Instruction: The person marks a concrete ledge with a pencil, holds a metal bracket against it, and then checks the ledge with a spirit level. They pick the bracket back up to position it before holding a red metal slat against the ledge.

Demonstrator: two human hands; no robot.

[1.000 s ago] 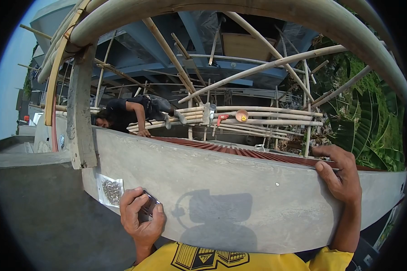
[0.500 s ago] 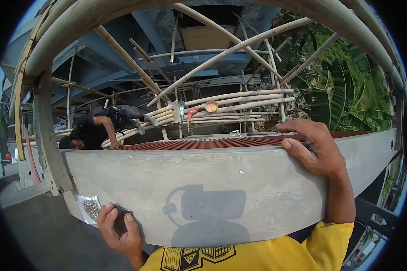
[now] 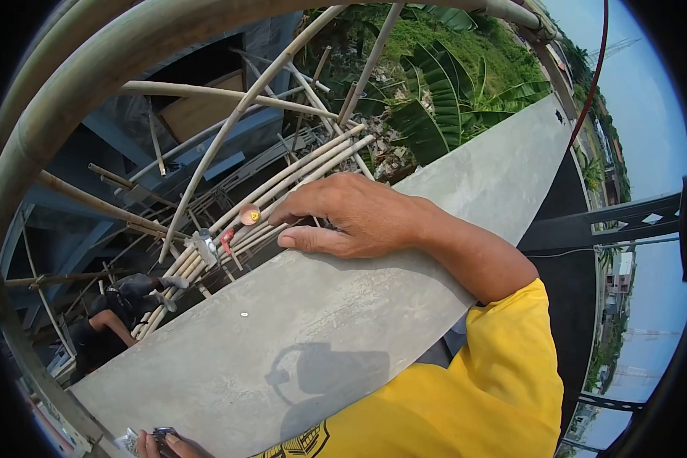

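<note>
My right hand [image 3: 351, 217] lies over the far edge of a grey cement-plastered parapet [image 3: 343, 305]. Its fingers reach past that edge, spaced apart from the thumb, which rests along the top; nothing shows between them. At the bottom left, my left hand [image 3: 164, 446] is partly cut off by the picture's border. Its fingers and thumb close around a small dark object with a shiny part [image 3: 162, 433], whose kind I cannot tell. Just left of those fingers, a clear plastic bag of small metal fasteners [image 3: 128, 441] lies on the parapet.
Below, a person [image 3: 118, 309] is on bamboo scaffolding. A red power tool [image 3: 227, 238] and a round orange container [image 3: 249, 214] sit on the bamboo poles [image 3: 298, 175]. A thick bamboo rail [image 3: 49, 114] arches close in front. Banana leaves [image 3: 435, 99] grow beyond the parapet.
My view has swung right and tilted, showing more sky and parapet on the right. My left hand now sits lower, near the picture's border; the red roofing sheet is out of sight.
</note>
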